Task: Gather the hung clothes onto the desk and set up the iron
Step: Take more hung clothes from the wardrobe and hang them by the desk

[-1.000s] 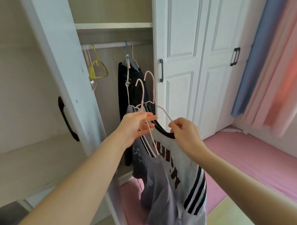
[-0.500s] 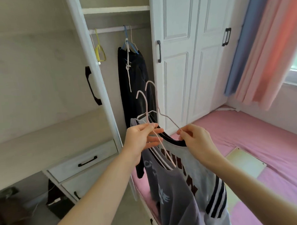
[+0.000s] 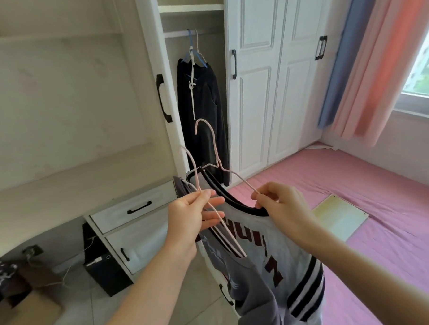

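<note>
Hangered shirts (image 3: 266, 253) hang pinched between both hands (image 3: 191, 220), clear of wardrobe (image 3: 254, 87).

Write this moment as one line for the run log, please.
left hand: holds pink hangers | right hand: grips hanger arm | shirts: on hangers | black garment: on wardrobe rail | iron: not seen

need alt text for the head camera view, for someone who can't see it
Two bare hands hold pink hangers carrying shirts: the left hand grips the hangers, the right hand pinches a hanger arm at a striped shirt. Behind, a dark garment hangs in an open wardrobe.
</note>
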Action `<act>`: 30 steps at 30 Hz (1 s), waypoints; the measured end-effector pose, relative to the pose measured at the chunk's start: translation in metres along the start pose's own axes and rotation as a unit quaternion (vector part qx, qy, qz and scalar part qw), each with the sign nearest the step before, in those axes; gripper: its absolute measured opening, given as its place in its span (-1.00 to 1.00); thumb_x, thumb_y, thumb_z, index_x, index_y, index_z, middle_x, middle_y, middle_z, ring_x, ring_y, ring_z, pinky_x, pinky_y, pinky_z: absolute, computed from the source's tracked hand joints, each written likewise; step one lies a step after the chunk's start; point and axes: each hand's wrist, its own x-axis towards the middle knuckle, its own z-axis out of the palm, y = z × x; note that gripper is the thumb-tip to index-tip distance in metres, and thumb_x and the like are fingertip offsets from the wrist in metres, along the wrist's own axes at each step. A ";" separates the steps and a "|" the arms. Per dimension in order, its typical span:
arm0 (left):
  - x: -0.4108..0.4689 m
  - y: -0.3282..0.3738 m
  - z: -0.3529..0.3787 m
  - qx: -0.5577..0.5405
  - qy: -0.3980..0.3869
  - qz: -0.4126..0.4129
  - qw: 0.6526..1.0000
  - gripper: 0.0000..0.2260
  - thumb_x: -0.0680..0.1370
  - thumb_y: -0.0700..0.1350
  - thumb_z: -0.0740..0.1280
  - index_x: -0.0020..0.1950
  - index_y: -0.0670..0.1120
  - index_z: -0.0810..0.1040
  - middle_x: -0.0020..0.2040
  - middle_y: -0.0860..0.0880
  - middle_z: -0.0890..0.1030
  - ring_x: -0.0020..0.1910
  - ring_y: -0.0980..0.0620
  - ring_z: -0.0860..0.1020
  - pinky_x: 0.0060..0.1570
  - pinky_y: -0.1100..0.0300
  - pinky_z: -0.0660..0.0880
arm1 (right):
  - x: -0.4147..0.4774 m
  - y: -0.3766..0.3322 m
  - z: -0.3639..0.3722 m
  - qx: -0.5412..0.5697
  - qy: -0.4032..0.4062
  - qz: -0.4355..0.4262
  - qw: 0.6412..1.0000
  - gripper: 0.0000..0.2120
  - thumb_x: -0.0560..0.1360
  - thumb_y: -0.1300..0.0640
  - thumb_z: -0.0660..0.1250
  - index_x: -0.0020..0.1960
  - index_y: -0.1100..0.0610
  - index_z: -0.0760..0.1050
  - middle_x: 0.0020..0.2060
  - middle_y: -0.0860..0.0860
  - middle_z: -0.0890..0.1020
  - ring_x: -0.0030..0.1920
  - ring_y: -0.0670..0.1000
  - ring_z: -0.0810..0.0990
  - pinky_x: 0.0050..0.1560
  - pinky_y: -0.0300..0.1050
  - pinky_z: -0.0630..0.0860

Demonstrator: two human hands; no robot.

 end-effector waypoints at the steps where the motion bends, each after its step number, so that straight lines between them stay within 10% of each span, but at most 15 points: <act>1: -0.007 0.000 -0.006 -0.005 0.010 0.003 1.000 -0.86 0.59 -0.13 0.30 0.02 -0.13 0.64 -0.16 -0.04 0.72 -0.30 -0.04 0.67 -0.29 0.20 0.62 | -0.006 -0.005 0.000 0.000 -0.006 -0.006 1.000 -0.83 0.56 0.20 0.23 -0.10 0.07 0.59 -0.23 -0.06 0.64 -0.14 -0.05 0.59 -0.19 -0.29 0.45; 30: -0.037 0.043 -0.156 -0.303 0.290 0.100 0.902 -0.68 0.65 -0.05 0.17 0.04 -0.31 0.51 -0.02 -0.26 0.67 -0.05 -0.14 0.68 -0.12 0.08 0.61 | 0.002 -0.112 0.167 0.064 -0.290 -0.236 0.925 -0.86 0.59 0.16 0.21 -0.08 0.12 0.53 -0.20 0.05 0.63 -0.20 -0.04 0.54 -0.24 -0.27 0.42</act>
